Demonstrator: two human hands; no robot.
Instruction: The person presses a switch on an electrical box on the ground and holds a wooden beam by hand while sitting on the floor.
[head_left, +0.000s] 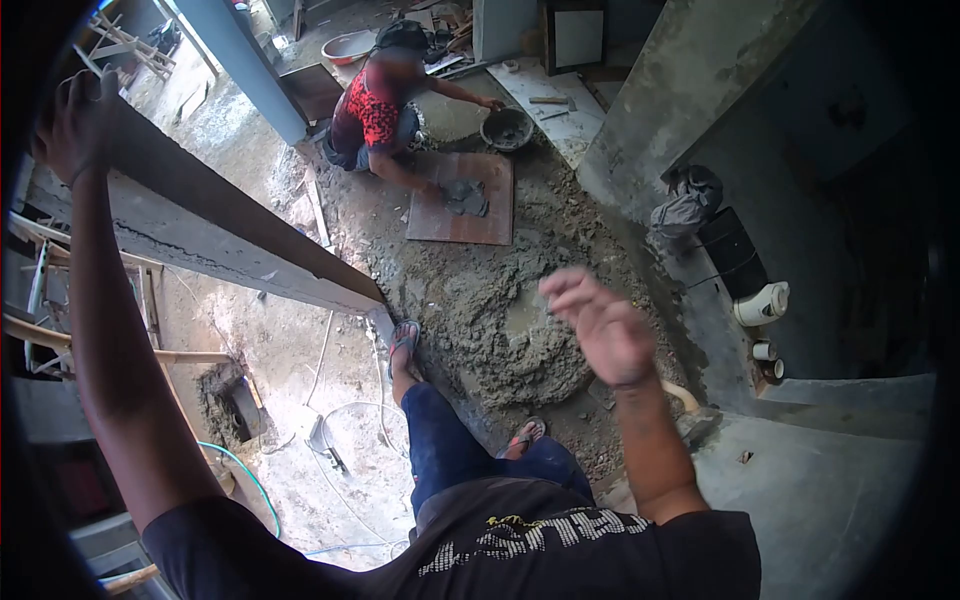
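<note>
My left hand (pixel 72 125) is raised at the upper left, its fingers over the top end of a grey concrete post (pixel 220 235). My right hand (pixel 603 330) hangs in the air, slightly blurred, with its fingers apart and nothing in it. Below it lies a heap of wet grey mortar (pixel 480 345) with a pool of water (pixel 525 315) in its hollow. Beyond the heap, a brown board (pixel 440 222) carries a dab of mortar (pixel 465 197).
A crouching person (pixel 365 110) in a red and black shirt touches the mortar on the board and a black bowl (pixel 507 130). An electric kettle (pixel 762 304) stands at the right. Cables and a green hose (pixel 250 478) cross the floor at the left.
</note>
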